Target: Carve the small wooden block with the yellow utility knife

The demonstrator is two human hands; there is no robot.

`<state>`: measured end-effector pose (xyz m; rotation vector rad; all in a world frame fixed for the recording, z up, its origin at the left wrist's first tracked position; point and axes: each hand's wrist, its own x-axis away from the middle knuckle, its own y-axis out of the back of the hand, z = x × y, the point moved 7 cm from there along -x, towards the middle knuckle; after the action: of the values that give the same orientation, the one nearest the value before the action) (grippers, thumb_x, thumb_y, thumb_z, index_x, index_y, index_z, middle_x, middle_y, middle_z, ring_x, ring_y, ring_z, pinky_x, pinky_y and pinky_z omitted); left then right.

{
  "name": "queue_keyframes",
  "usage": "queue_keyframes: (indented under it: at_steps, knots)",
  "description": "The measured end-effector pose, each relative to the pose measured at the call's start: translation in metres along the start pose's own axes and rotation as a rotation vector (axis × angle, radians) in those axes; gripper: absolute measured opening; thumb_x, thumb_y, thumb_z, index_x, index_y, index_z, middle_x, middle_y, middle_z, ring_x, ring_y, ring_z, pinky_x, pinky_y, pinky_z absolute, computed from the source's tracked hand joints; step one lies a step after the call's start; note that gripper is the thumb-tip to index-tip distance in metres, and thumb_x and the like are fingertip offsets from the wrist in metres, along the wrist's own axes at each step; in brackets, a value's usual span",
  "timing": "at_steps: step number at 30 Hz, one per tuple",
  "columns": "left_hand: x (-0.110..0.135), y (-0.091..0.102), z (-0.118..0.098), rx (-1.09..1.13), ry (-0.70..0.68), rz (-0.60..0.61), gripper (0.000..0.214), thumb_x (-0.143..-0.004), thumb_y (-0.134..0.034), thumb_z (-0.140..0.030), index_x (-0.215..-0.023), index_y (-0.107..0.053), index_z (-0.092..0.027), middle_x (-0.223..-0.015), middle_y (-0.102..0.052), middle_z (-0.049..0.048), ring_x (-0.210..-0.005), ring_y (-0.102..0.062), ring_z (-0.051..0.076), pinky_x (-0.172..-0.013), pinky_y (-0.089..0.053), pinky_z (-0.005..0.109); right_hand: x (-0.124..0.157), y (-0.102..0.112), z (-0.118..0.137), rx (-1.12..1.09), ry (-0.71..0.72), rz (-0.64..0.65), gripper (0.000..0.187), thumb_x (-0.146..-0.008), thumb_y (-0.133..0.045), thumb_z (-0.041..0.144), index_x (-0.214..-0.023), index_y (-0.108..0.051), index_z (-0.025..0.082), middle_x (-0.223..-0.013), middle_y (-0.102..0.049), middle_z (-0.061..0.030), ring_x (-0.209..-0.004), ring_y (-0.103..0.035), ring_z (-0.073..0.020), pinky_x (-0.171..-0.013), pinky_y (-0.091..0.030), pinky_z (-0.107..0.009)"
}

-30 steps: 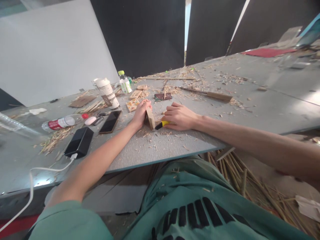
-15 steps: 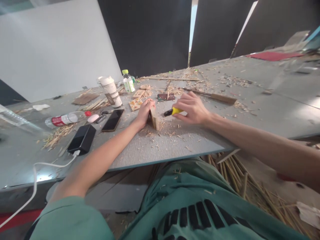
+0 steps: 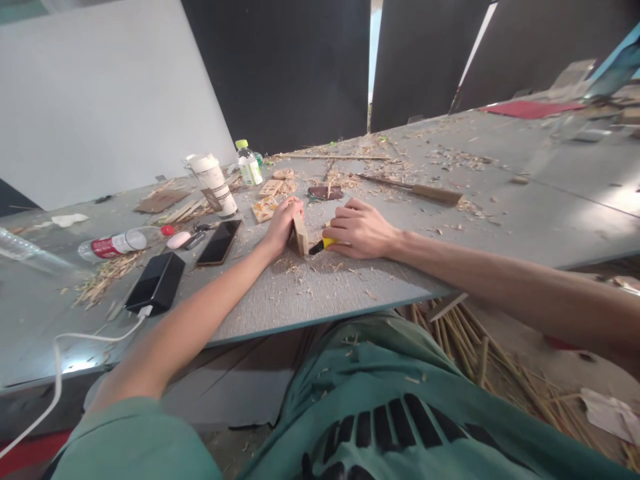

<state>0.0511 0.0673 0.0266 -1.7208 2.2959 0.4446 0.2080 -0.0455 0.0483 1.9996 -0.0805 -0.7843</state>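
By the counter's (image 3: 280,313) near edge, the left hand's (image 3: 281,225) grip holds a wooden piece (image 3: 301,235) on end, the right hand's (image 3: 363,230) a yellow-and-black tool (image 3: 317,248) just right of it, seemingly mid-trimming, the next stroke calling for firm bracing.

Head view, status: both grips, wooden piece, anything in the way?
Left grip closed on wooden piece. Right grip closed on yellow-and-black tool, tip beside the piece, contact unclear. Loose shavings nearby; nothing bulky between.

The block (image 3: 301,236) is matt wood, the yellow-and-black tool (image 3: 321,246) probably smooth plastic, and the phone (image 3: 219,243) glossy.
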Motion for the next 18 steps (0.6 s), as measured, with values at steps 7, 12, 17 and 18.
queue_keyframes:
  at_steps: [7,12,17,18]
  knots:
    - [-0.004,0.006,0.007,-0.002,-0.028,-0.025,0.025,-0.096,-0.061,-0.033,-0.073,-0.055,-0.024,-0.075,-0.058,0.0023,-0.078,-0.056,0.021,-0.083,-0.047,0.035,0.014,0.040,-0.047,-0.060,-0.442,-0.472,0.024,-0.107,-0.056,0.040,-0.096,-0.068,0.023,-0.086,-0.072,-0.0043,-0.079,-0.054,-0.0226,-0.080,-0.037,-0.042]
    - [-0.004,0.007,0.011,-0.002,-0.027,-0.032,0.030,-0.098,-0.061,-0.036,-0.071,-0.055,-0.024,-0.073,-0.057,0.0017,-0.072,-0.055,0.020,-0.076,-0.047,0.034,0.008,0.023,-0.030,-0.107,-0.062,-0.196,0.029,-0.107,-0.056,0.044,-0.100,-0.071,0.022,-0.087,-0.075,-0.0044,-0.083,-0.058,-0.0228,-0.081,-0.037,-0.041]
    - [-0.003,0.005,0.010,0.020,-0.022,-0.022,0.029,-0.098,-0.060,-0.038,-0.073,-0.053,-0.025,-0.072,-0.056,0.0010,-0.068,-0.054,0.019,-0.072,-0.048,0.034,0.001,-0.005,-0.011,-0.153,0.070,0.058,0.034,-0.111,-0.052,0.046,-0.106,-0.073,0.021,-0.092,-0.076,-0.0055,-0.089,-0.058,-0.0232,-0.083,-0.035,-0.038]
    - [-0.003,0.004,0.010,0.023,-0.022,-0.021,0.029,-0.098,-0.060,-0.039,-0.074,-0.053,-0.025,-0.072,-0.056,0.0008,-0.067,-0.054,0.020,-0.072,-0.048,0.034,0.000,-0.009,-0.008,-0.151,0.072,0.081,0.035,-0.111,-0.051,0.047,-0.105,-0.073,0.020,-0.092,-0.076,-0.0059,-0.089,-0.058,-0.0233,-0.082,-0.034,-0.038]
